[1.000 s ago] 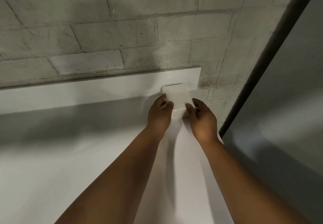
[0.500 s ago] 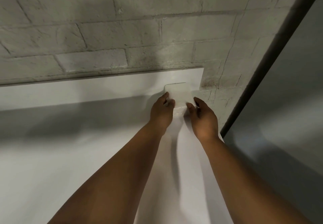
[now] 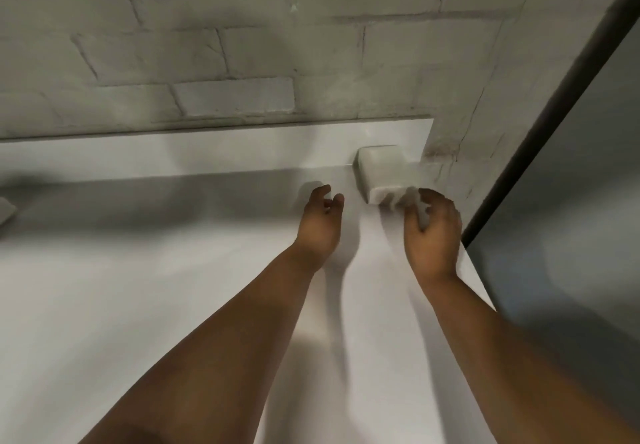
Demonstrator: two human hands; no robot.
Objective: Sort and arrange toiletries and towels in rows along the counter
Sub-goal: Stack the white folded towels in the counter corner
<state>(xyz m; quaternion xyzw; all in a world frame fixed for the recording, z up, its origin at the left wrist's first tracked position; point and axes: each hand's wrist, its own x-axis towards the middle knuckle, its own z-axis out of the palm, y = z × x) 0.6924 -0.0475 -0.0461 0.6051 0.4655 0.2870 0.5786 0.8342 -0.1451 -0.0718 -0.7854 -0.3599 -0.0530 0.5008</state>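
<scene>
Sitting at the far right corner of the white counter (image 3: 104, 305), a folded white towel (image 3: 381, 169) rests against the low backsplash (image 3: 207, 156) below the brick wall (image 3: 242, 45). The left hand (image 3: 320, 225) hovers just left of the towel, apart from it, fingers loosely curled and holding nothing. The right hand (image 3: 433, 228) is at the towel's near right edge; motion blur hides whether its fingers touch or grip it.
</scene>
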